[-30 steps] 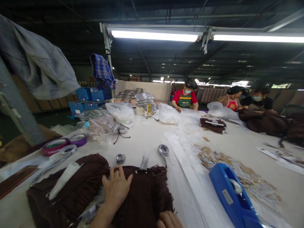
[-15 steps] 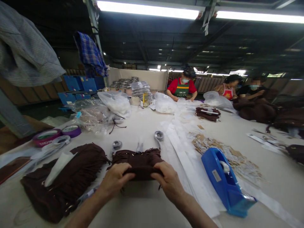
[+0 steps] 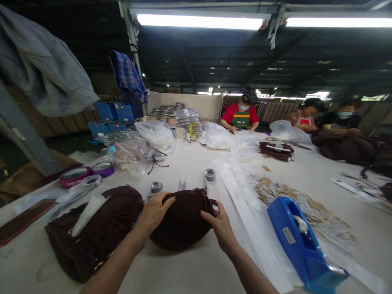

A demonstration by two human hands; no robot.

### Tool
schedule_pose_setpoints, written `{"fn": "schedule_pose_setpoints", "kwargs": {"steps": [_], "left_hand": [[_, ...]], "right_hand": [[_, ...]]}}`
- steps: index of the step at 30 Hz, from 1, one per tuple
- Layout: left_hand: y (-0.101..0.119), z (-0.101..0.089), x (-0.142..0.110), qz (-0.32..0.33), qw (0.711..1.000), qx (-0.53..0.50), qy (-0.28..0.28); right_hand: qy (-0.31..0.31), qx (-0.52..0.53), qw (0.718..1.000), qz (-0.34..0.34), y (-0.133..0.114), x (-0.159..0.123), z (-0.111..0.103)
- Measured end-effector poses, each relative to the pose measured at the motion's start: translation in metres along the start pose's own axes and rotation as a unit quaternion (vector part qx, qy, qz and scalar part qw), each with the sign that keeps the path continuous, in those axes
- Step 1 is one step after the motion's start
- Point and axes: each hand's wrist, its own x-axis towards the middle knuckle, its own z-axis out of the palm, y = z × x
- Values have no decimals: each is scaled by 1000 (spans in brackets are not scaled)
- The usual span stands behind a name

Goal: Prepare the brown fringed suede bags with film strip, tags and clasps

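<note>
My left hand point(image 3: 155, 211) and my right hand point(image 3: 220, 225) grip a folded dark brown fringed garment point(image 3: 183, 220) from either side, lifting it into a rounded bundle just above the white table point(image 3: 183, 269). Both hands' fingers curl round its upper edges. A pile of the same brown fringed garments point(image 3: 94, 228) lies to the left, with a white plastic sleeve point(image 3: 87, 212) resting on top.
A blue tape dispenser point(image 3: 301, 241) sits at the right front, beside long white strips point(image 3: 245, 204) and a heap of brown paper tags point(image 3: 294, 200). Purple tape rolls point(image 3: 76, 175) and clear bags point(image 3: 131, 153) lie at the left. Three people work at the far end.
The garment lay flat under my left hand, then both hands folded it over. Now it is bunched into a rounded bundle held between both hands.
</note>
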Motion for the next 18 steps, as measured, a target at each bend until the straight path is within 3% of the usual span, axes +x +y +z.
{"fn": "schedule_pose_setpoints", "kwargs": {"steps": [4, 5, 8, 12, 15, 18], "left_hand": [[-42, 18, -48, 11, 974, 109, 199], [-52, 24, -60, 9, 966, 140, 219], [-66, 38, -75, 16, 958, 178, 224], [-47, 35, -54, 60, 947, 205, 241], [-35, 21, -28, 18, 964, 188, 189], [-44, 5, -12, -55, 970, 168, 166]], "right_hand": [[24, -55, 998, -7, 16, -11, -5], [23, -72, 997, -11, 19, -16, -7], [13, -97, 995, -5, 19, -25, -7], [21, -146, 989, 1, 10, -21, -3], [68, -176, 982, -5, 8, -11, -1], [93, -157, 983, 16, 11, -4, -4]]}}
